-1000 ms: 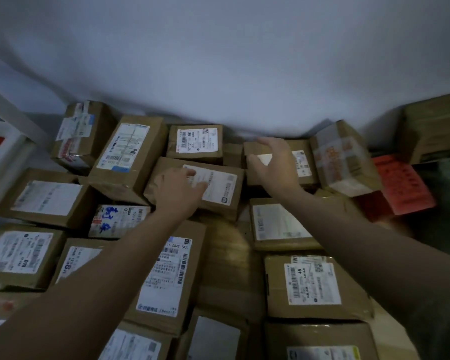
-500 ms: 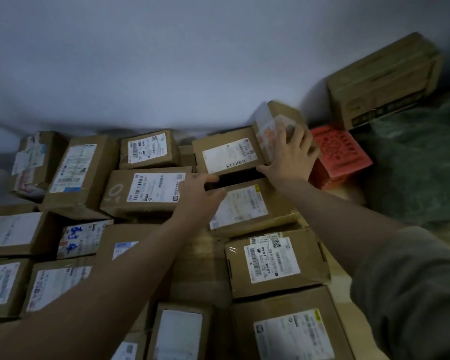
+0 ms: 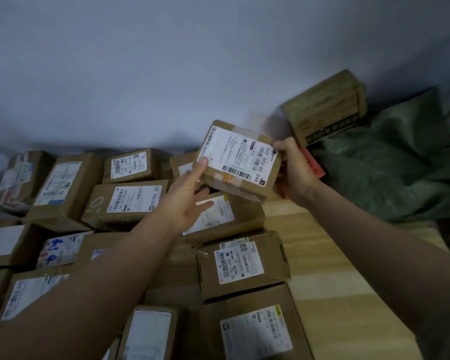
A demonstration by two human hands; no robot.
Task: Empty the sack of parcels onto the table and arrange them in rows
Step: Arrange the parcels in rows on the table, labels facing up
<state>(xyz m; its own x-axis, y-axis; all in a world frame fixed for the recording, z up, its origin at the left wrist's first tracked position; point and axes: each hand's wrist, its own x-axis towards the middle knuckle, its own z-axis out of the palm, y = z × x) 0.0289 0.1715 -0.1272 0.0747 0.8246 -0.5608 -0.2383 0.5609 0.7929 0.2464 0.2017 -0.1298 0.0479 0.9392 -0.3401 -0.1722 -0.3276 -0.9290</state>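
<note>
A small brown parcel [image 3: 238, 162] with a white label is held tilted in the air above the back row. My right hand [image 3: 295, 168] grips its right end. My left hand [image 3: 186, 196] touches its left corner with the thumb on the label and the fingers straight beneath it. Several brown labelled parcels [image 3: 125, 201] lie flat in rows on the wooden table [image 3: 322, 255]. The green sack [image 3: 390, 162] lies slumped at the right by the wall.
A larger brown carton [image 3: 325, 107] leans against the white wall at the back right. A red packet [image 3: 313, 162] shows behind my right hand. Bare wood runs along the table's right side, in front of the sack.
My right hand has lifted the parcel from the back right corner and turned its label towards me. My left hand has left the middle parcel and moved up to the lifted one.
</note>
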